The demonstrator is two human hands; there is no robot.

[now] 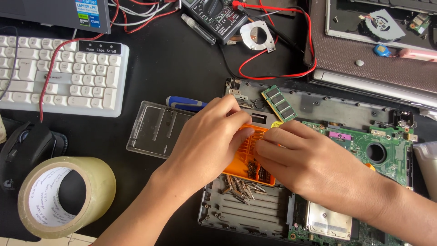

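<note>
We see both hands meeting over an orange bit tray (248, 157) that rests on an opened laptop chassis (255, 214). The left hand (207, 141) curls loosely over the tray's left edge, fingers bent and touching it; the right hand (302, 159) lies across its right side, fingertips pressed to the plastic. Loose screwdriver bits (241, 187) lie spilled just below the tray. We note a green motherboard (380, 148) to the right, a memory module (278, 103) above, a clear case lid (154, 129) and a blue-handled screwdriver (184, 104) to the left, and a tape roll (63, 196) on the black surface (173, 59).
</note>
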